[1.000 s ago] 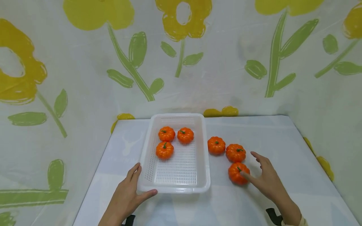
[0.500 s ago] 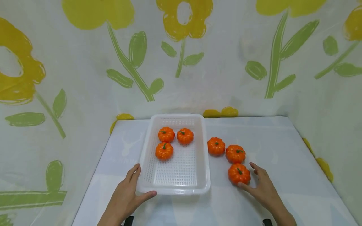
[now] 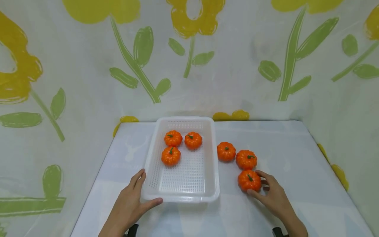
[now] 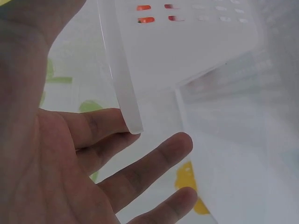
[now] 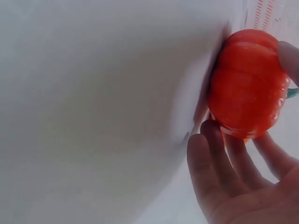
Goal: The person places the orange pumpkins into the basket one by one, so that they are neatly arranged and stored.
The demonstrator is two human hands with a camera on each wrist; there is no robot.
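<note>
In the head view, a white plastic basket (image 3: pixel 189 199) holds three small orange pumpkins, one of them the front pumpkin (image 3: pixel 170 156). My left hand (image 3: pixel 127 200) touches its near left corner with fairly straight fingers. In the left wrist view a finger (image 4: pixel 100 126) meets the basket rim (image 4: pixel 126 107), while others stand apart from it. My right hand (image 3: pixel 273 196) holds the nearest loose pumpkin (image 3: pixel 249 180) right of the basket, thumb at the near side, fingers at the right. In the right wrist view, thumb and fingertips touch this pumpkin (image 5: pixel 250 84).
Two more orange pumpkins lie on the white table (image 3: pixel 296 148): a middle one (image 3: pixel 246 159) right behind the held one, and a farther one (image 3: pixel 226 151) close to the basket's right side. A flower-printed cloth (image 3: pixel 231 65) hangs behind the table and along both sides.
My right hand first drew back toward me from over the nearest pumpkin, then its fingers closed in on it. My left hand stays at the basket corner.
</note>
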